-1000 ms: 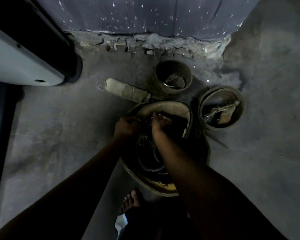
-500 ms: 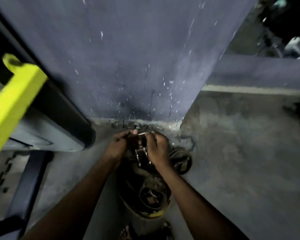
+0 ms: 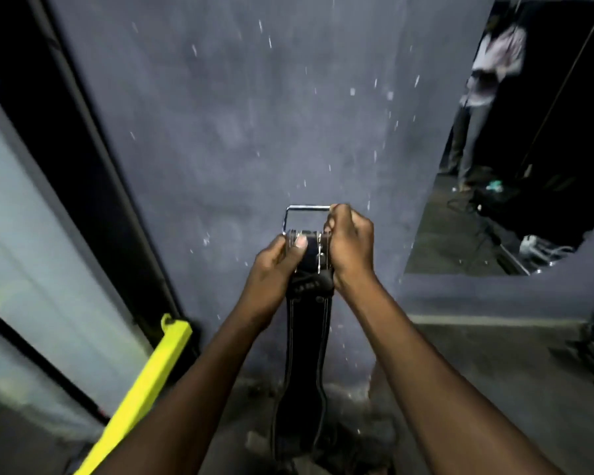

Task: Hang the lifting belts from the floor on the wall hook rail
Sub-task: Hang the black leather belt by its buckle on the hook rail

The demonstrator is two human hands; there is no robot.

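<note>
A black leather lifting belt (image 3: 307, 341) hangs straight down in front of the blue-grey wall, held up by its top end. Its silver metal buckle (image 3: 304, 217) sticks up above my fingers. My left hand (image 3: 275, 269) grips the belt's left side just under the buckle, thumb on the front. My right hand (image 3: 352, 250) is closed on the right side of the belt and the buckle's corner. The belt's lower end reaches down toward the dark floor. No hook rail shows in view.
The speckled blue-grey wall (image 3: 237, 132) fills the middle. A yellow bar (image 3: 141, 395) slants up at lower left beside a pale panel with black frame (image 3: 48, 234). A mirror (image 3: 515, 149) at right shows a standing person and floor clutter. Concrete floor (image 3: 477, 365) lies at right.
Both hands have risen from the floor pile with one belt, which now hangs full length against the wall. The view has tilted up from the floor to the wall.
</note>
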